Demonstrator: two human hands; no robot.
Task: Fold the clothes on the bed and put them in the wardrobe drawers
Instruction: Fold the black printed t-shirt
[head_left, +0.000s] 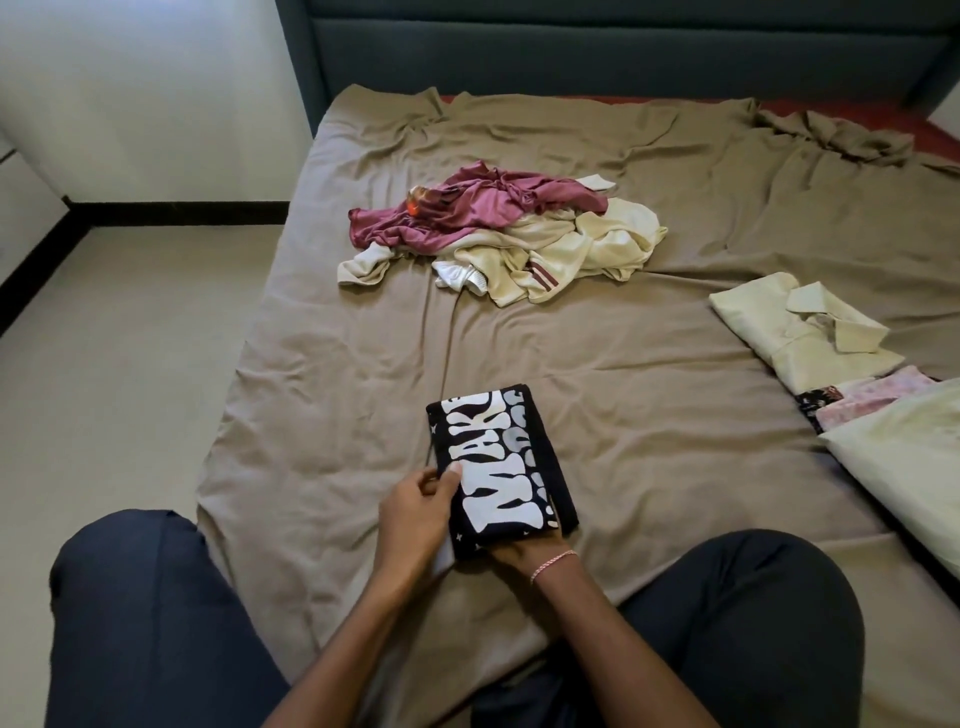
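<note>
Left hand (415, 512) against black shirt (501, 467)

black-white shirt (498, 462), maroon garment (467, 208), tan sheet (649, 415)

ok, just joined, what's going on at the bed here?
A person is folding laundry on the bed. The left hand grips the left edge of a folded black T-shirt with white lettering. The right hand is under its near end, fingers hidden. A maroon garment lies unfolded on crumpled cream clothes mid-bed. A folded cream shirt and a pink patterned piece sit at the right. No wardrobe is in view.
</note>
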